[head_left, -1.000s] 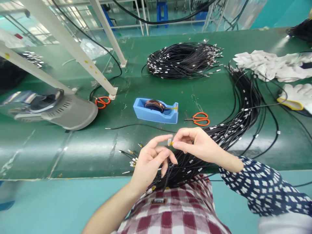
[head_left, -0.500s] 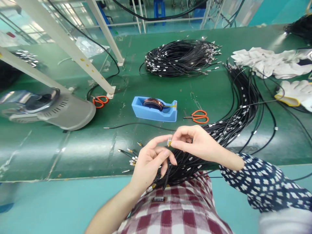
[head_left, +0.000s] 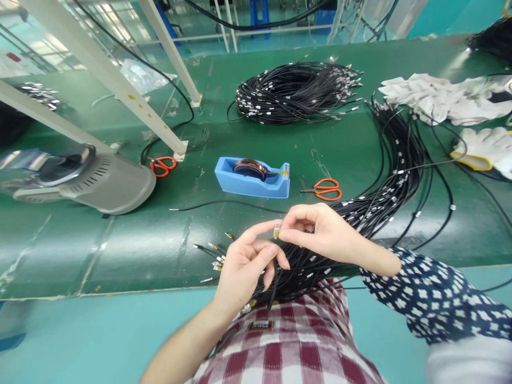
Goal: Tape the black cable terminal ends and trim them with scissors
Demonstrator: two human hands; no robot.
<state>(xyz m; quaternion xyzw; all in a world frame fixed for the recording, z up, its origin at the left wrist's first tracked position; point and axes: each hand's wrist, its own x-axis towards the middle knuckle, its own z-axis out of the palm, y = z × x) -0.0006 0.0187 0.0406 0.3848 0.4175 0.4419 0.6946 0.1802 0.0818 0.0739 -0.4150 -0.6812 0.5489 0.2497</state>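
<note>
My right hand (head_left: 324, 232) pinches a small silvery connector end (head_left: 277, 228) with a bit of amber tape on it, between thumb and forefinger. The forefinger of my left hand (head_left: 250, 258) reaches to the same piece from the left. Its thumb and other fingers are curled round a black cable (head_left: 275, 288), which hangs down below them. Under and behind both hands lies a thick bundle of black cables (head_left: 390, 186) with white labels, running off to the right. Several taped cable ends (head_left: 218, 261) stick out left of my left hand.
Beyond my hands stand a blue tape dispenser (head_left: 252, 181) and orange-handled scissors (head_left: 328, 189). More scissors (head_left: 164, 166) lie near a grey device (head_left: 108, 178) by white posts. A coiled cable bundle (head_left: 296, 93) sits farther back, white gloves (head_left: 444, 98) at right. A single cable (head_left: 224, 202) crosses the green table.
Both hands keep nearly the same pose at the connector end. The whole view has shifted slightly; nothing has been let go or picked up.
</note>
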